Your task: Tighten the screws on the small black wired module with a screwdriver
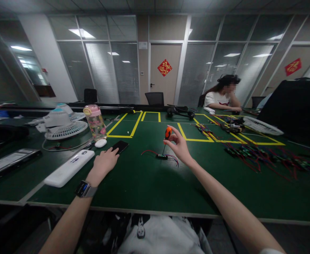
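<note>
My right hand grips a screwdriver by its orange and black handle. The shaft points down, and its tip meets a small circuit board lying on the green tabletop. A red wire runs from the board's left end, and several dark and red wires curl from its right end. Further left, my left hand rests palm down with fingers stretched out, the fingertips touching the near edge of a black phone. A watch is on the left wrist.
A white power bank-like block, earbud case, pink-lidded bottle and white fans stand left. Wired circuit boards are heaped right, near a white basket. Another person sits across the table.
</note>
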Demonstrator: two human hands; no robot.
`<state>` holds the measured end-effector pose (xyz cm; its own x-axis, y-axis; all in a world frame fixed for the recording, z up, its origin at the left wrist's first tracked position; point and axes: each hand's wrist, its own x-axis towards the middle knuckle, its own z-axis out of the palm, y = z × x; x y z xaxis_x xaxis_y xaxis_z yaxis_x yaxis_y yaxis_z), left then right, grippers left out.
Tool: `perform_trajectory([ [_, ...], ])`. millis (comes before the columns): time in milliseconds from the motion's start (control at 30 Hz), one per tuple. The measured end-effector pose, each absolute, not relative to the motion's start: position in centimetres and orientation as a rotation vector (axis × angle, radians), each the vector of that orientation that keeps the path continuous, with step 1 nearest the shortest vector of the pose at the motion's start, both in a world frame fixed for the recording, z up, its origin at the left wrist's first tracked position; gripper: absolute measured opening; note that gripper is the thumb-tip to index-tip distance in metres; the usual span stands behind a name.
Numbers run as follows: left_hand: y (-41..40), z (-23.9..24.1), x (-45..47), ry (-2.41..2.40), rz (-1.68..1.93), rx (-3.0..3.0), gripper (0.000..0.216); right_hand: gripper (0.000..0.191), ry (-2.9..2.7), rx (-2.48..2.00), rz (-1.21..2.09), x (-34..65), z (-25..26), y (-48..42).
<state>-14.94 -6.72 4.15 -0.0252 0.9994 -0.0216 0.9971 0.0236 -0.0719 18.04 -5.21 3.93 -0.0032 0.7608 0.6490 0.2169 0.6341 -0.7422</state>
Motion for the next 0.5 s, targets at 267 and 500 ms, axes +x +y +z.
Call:
perform_trajectory([
  [267, -3.0, 4.4, -18.7, -2.255, -0.121, -2.351, 0.047, 0.068, -1.52, -0.838, 0.514, 18.0, 3.7, -5.1],
  [500, -0.8, 4.4, -19.6, -2.008, -0.42, -2.249, 0.059, 0.07, -1.481, -0.831, 0.537, 18.1, 3.5, -4.9],
])
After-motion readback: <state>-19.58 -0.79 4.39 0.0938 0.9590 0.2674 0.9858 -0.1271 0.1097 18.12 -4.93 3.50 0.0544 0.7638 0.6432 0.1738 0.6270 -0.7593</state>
